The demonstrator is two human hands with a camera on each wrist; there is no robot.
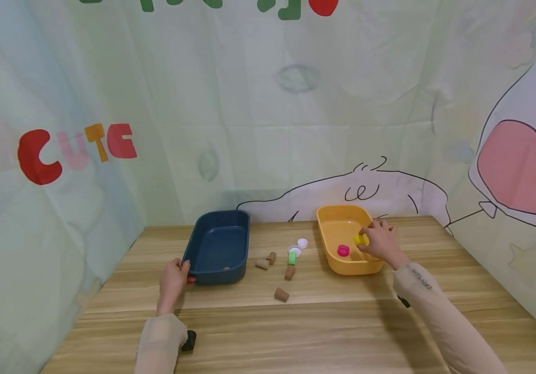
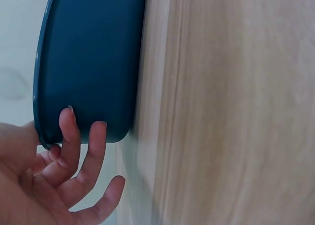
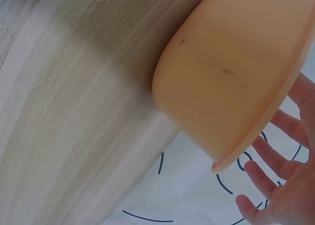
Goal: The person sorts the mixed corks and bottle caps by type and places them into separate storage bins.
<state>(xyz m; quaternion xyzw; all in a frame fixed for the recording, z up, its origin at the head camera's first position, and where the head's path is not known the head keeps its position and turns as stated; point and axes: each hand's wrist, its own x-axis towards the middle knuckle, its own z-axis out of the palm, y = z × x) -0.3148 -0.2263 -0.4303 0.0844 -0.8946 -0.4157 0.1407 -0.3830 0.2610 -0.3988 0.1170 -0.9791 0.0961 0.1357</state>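
Note:
At the near left corner of the dark blue bin [image 1: 248, 234], my left hand [image 1: 173, 280] grips the rim. In the left wrist view its fingers [image 2: 78, 156] curl against the bin's outer wall. My right hand [image 1: 381, 243] reaches over the right rim of the yellow bin [image 1: 349, 269] and pinches a yellow cap [image 1: 360, 239] inside it. A pink cap [image 1: 343, 250] lies on that bin's floor. Just the tip of a small brown thing [image 1: 226, 268] shows in the blue bin. The right wrist view hides the yellow cap behind the bin's wall.
Between the bins, several corks [image 1: 281, 294] lie on the wooden table [image 1: 315, 337], along with two white caps [image 1: 302, 243] and a green cap [image 1: 292, 258]. A printed curtain [image 1: 268, 130] hangs behind the table's back edge.

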